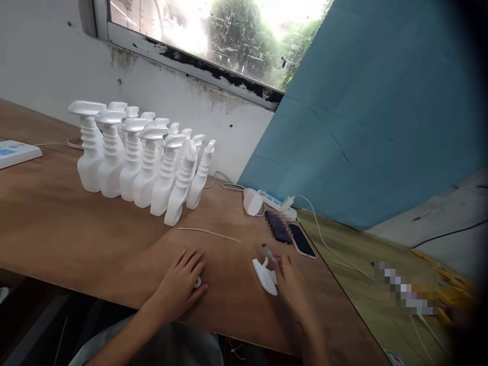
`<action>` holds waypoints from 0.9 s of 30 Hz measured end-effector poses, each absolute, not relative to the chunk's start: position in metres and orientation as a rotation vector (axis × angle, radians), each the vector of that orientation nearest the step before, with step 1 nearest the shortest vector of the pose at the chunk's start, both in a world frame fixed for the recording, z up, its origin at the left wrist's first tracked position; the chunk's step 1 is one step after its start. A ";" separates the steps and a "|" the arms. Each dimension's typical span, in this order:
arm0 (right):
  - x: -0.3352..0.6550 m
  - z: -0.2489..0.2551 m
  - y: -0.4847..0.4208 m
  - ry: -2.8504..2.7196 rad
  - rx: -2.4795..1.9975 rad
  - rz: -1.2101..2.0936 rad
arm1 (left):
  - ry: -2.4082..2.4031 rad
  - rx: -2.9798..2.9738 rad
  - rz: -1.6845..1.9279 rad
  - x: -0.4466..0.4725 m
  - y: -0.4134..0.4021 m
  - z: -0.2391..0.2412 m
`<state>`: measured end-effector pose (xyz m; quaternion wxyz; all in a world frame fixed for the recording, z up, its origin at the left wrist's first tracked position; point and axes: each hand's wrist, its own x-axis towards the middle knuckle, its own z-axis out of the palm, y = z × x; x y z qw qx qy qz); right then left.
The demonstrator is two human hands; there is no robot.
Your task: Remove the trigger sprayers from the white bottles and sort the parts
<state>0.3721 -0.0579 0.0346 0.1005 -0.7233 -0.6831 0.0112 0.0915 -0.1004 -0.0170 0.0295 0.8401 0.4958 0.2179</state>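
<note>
My left hand (186,278) lies on the table with its fingers stretched out. Between its thumb and fingers a small white ring-shaped part (197,282) shows, partly hidden by the hand. My right hand (290,278) pinches a small clear plastic piece (271,253) with a dark tip. Close beside those fingers, a white trigger spray head (264,277) lies on its side on the table; whether the hand touches it I cannot tell. Beyond both hands lies a thin white tube (209,233).
Several white spray bottles (143,178) stand in rows at the back left. A loose white bottle (253,202), a power strip (278,203) with cables, and two phones (302,240) are at the right. A white box-like device (17,153) sits far left.
</note>
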 end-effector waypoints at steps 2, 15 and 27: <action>0.365 0.034 -0.053 -2.073 -2.197 0.014 | 1.530 2.581 0.683 0.091 -0.101 -0.016; 0.301 0.102 0.018 -2.244 -1.655 -0.053 | 1.541 2.519 0.758 0.093 -0.102 -0.021; 0.152 0.137 0.143 -1.599 -1.166 0.786 | 1.539 2.548 0.806 0.091 -0.101 -0.024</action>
